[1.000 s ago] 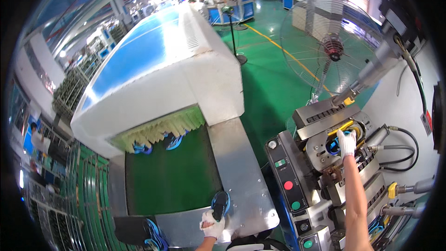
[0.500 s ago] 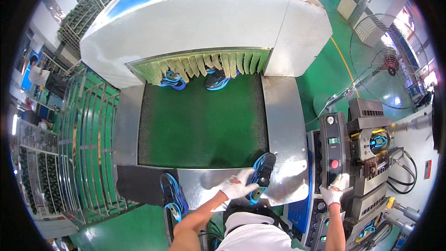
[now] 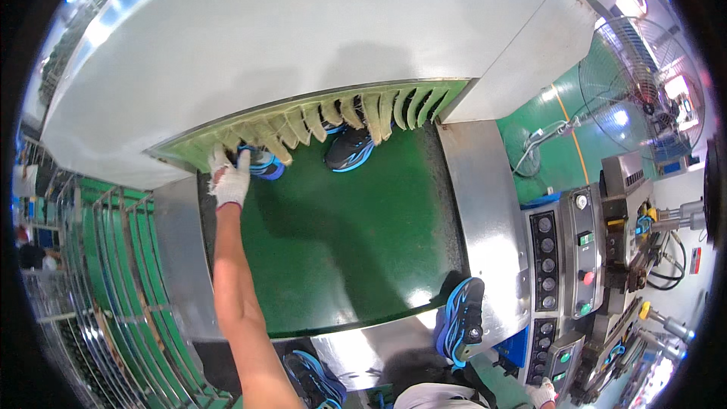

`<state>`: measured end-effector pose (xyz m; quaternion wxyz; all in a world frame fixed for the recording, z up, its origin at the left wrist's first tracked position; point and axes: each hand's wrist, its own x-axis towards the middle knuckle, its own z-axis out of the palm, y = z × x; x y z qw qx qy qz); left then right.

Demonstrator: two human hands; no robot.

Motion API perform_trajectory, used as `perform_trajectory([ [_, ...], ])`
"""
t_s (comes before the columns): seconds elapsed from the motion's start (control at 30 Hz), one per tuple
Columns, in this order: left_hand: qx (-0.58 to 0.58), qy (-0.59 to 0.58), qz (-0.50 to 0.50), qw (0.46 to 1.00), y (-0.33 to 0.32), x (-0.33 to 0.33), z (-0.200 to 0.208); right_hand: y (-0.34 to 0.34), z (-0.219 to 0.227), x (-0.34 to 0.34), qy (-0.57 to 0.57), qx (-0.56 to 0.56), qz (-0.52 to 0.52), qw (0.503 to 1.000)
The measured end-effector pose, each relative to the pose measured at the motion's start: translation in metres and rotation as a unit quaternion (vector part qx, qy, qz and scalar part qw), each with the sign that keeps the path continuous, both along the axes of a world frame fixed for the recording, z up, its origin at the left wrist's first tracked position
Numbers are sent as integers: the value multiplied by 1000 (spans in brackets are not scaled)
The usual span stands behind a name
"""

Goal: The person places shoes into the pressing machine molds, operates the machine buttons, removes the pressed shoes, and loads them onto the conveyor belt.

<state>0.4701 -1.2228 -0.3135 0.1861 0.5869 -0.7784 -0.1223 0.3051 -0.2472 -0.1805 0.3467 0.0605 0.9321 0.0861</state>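
Blue-black shoe on green belt, partly under fringe curtain. Left hand right beside it, thumb and fingers spread; contact unclear. Second shoe further right, also at curtain. Right hand by control panel, can't tell its grip.

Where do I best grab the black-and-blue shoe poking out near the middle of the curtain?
Probably by its exposed near end, from the person's side, palm down: that part of the shoe lies uncovered on the green belt, while curtain strips hang over its far end.
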Motion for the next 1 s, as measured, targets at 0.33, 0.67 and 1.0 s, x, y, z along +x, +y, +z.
perform_trajectory([
  [0.33, -111, -33, -69, 991, 6, 10, -51, 2, -36, 23, -121, -47, -181, 975],
  [0.67, 179, 100, -197, 959, 225, 10, 15, -108, 0, 21, 5, -287, -165, 944],
  [1.0, 364, 259, -397, 802, 507, -178, 193, -166, 162, -49, 44, -638, 90, 764],
])
